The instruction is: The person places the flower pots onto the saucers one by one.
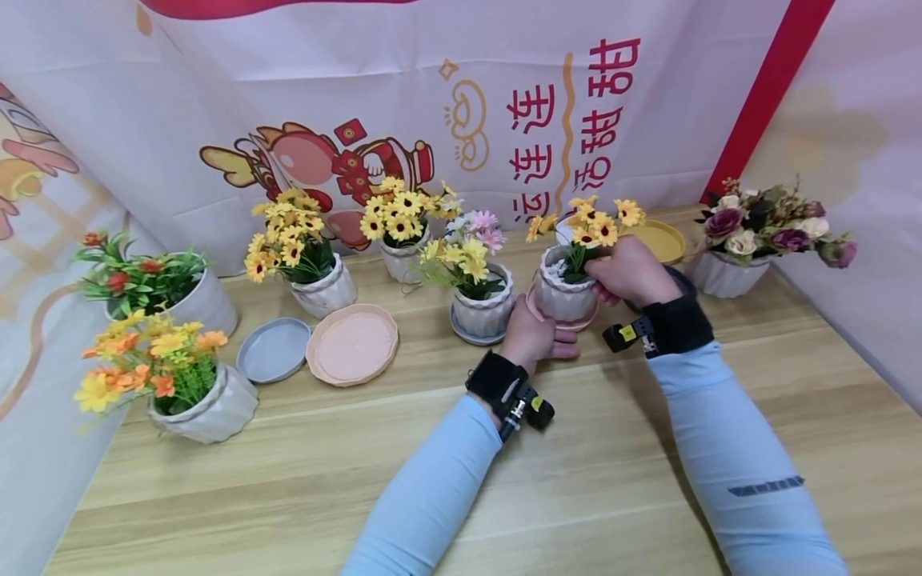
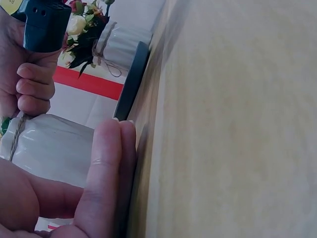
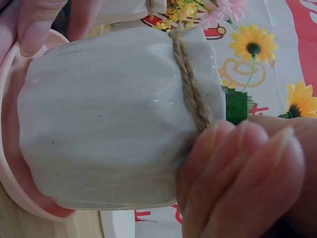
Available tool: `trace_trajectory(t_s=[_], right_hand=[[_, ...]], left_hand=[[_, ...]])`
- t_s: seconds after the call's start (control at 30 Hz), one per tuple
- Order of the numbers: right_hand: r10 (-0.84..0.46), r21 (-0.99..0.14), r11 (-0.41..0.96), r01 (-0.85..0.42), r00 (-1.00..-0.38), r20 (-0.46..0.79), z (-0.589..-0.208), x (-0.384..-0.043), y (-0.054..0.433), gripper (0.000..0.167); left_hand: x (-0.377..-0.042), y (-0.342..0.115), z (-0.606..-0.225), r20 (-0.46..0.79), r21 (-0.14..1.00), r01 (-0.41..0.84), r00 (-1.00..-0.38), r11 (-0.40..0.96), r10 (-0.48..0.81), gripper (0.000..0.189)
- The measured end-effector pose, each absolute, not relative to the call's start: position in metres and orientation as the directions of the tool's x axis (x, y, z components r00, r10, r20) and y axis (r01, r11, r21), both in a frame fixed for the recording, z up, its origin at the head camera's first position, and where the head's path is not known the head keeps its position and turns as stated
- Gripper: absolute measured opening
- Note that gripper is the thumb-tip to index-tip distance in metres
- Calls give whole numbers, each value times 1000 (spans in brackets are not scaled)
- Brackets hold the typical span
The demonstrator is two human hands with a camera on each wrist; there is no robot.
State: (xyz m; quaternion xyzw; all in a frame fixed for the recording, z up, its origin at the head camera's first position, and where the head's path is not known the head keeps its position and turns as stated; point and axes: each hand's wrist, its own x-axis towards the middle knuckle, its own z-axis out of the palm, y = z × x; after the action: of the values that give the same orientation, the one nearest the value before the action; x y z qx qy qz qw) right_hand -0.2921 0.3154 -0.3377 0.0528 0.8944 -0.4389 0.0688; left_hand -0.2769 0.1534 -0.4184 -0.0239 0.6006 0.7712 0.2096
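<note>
My right hand (image 1: pixel 628 270) grips the rim of a white ceramic pot (image 3: pixel 109 119) with yellow sunflowers (image 1: pixel 594 224). Twine runs round the pot below its rim, against my curled fingers. Under the pot is a pink saucer (image 3: pixel 15 183), its rim showing round the base. At the saucer's front left edge is my left hand (image 1: pixel 536 336), holding the rim with a fingertip close to the pot. Two other fingers (image 2: pixel 105 163) of that hand stretch out straight, low along the tabletop. Left of it, a white pot (image 1: pixel 484 314) with pink and yellow flowers stands on a blue-grey saucer.
A yellow saucer (image 1: pixel 659 240) and a pot of purple and white roses (image 1: pixel 731 274) stand at the right. A dark saucer (image 2: pixel 132 82) lies near the roses. Leftward are several flower pots, a grey saucer (image 1: pixel 274 350) and a peach saucer (image 1: pixel 353 344). A printed cloth (image 1: pixel 446 96) hangs behind.
</note>
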Motion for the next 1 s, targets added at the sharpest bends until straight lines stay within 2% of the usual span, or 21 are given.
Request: trace_trajectory(t_s=[0.47, 0.8, 1.0], right_hand=[[32, -725, 670, 158, -982, -185, -346, -298, 316, 28], [20, -786, 596, 165, -981, -191, -347, -301, 318, 30], [-8, -792, 594, 139, -984, -179, -353, -303, 318, 38]], left_hand=[[-278, 155, -418, -299, 917, -356, -912, -179, 281, 49], [-279, 154, -413, -274, 920, -341, -911, -194, 307, 37], [-277, 154, -414, -270, 918, -338, -915, -206, 301, 35]])
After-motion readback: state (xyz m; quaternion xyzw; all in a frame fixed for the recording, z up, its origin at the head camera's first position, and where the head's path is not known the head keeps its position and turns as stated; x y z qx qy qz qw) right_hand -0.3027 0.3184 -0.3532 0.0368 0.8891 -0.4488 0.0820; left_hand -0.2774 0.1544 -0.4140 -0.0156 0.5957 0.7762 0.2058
